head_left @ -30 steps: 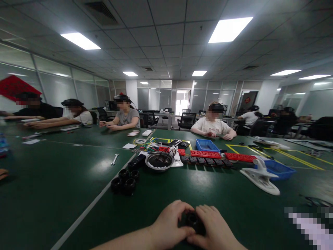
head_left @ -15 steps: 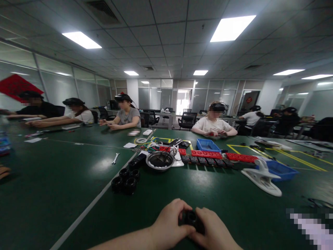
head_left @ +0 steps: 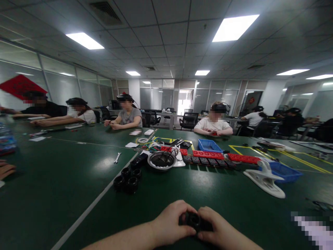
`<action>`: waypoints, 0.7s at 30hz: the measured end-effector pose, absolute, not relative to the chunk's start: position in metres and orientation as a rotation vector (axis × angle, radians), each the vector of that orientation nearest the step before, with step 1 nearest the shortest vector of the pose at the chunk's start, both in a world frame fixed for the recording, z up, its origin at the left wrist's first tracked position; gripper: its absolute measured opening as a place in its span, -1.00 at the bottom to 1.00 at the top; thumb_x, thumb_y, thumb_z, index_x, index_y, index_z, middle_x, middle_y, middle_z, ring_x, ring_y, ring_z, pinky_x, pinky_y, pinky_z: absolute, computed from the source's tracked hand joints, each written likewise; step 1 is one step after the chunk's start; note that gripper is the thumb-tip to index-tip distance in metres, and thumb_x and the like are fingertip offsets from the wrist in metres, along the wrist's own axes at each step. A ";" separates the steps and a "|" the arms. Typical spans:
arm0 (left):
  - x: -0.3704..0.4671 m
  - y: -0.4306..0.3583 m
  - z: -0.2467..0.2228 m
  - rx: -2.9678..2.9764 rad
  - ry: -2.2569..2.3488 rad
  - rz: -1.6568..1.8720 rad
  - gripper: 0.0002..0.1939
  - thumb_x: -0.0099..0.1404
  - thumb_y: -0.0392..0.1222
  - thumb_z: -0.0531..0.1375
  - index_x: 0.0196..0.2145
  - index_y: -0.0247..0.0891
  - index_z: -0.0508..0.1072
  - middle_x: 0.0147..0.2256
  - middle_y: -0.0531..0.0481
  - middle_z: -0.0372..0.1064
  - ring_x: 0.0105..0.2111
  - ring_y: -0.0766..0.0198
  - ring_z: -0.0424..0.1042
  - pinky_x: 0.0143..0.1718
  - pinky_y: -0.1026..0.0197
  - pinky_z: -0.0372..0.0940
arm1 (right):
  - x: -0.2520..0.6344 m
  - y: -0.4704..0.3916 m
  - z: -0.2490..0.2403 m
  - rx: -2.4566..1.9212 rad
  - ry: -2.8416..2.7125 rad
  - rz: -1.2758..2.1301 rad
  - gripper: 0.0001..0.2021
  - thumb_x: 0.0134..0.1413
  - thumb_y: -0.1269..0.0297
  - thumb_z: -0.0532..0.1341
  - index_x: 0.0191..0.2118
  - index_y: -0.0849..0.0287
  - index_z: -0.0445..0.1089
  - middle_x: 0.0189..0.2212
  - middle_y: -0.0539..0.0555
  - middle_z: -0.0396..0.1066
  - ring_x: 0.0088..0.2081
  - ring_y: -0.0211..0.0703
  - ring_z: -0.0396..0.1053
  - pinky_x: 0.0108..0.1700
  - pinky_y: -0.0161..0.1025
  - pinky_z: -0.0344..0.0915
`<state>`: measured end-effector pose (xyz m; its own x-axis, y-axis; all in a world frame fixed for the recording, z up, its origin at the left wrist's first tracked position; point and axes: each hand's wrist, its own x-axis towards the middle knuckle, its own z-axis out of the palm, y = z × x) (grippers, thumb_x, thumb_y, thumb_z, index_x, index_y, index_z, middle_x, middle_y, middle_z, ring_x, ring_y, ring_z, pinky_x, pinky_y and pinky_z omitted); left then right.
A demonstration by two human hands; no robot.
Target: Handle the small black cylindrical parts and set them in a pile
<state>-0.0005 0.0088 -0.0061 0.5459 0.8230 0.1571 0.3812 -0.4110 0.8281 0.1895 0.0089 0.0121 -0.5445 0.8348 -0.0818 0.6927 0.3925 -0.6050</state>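
A black round part with a hole in its top (head_left: 194,219) is held between my two hands at the bottom centre, above the green table (head_left: 85,194). My left hand (head_left: 173,220) grips it from the left, thumb in front and fingers behind. From the right, my right hand (head_left: 215,222) closes on it, the thumb at its front edge. A dark piece under the right palm is partly hidden. Several black ring-shaped parts (head_left: 132,184) stand clustered on the table, ahead and to the left.
Beyond are a metal bowl (head_left: 161,160), a wrench (head_left: 117,158), red strips (head_left: 208,155), a blue tray (head_left: 210,145), another blue tray (head_left: 288,172) and a white stand (head_left: 267,184). Another person's hand (head_left: 6,169) rests at the left edge. People sit around the table.
The view has shifted slightly, moving the table items a little to the right. My right hand has turned a bit outward, and more of the dark part shows between my hands.
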 end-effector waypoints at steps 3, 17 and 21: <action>0.004 0.007 -0.008 1.971 1.075 0.752 -0.62 -0.09 -0.30 0.31 -0.24 -0.17 0.41 -0.37 0.12 0.21 -0.44 0.36 0.20 -0.45 0.36 0.09 | 0.185 0.009 0.002 -1.448 -2.393 0.740 -0.83 -0.25 0.34 0.27 -0.40 0.22 0.37 -0.41 0.02 0.33 -0.33 -0.14 0.25 -0.32 -0.30 0.12; -0.003 0.011 -0.007 1.974 0.995 0.742 -0.60 -0.07 -0.30 0.30 -0.21 -0.18 0.40 -0.33 0.11 0.20 -0.44 0.38 0.21 -0.45 0.37 0.10 | 0.190 0.008 0.006 -1.309 -2.396 0.839 -0.75 -0.22 0.39 0.23 -0.29 0.17 0.36 -0.30 0.04 0.32 -0.23 -0.11 0.25 -0.19 -0.25 0.15; -0.003 0.011 -0.009 1.999 0.994 0.735 -0.60 -0.09 -0.26 0.33 -0.23 -0.16 0.40 -0.35 0.12 0.20 -0.44 0.38 0.21 -0.47 0.38 0.09 | 0.191 0.010 0.003 -1.401 -2.372 0.807 -0.85 -0.26 0.39 0.26 -0.42 0.21 0.35 -0.41 0.01 0.31 -0.32 -0.16 0.27 -0.31 -0.32 0.14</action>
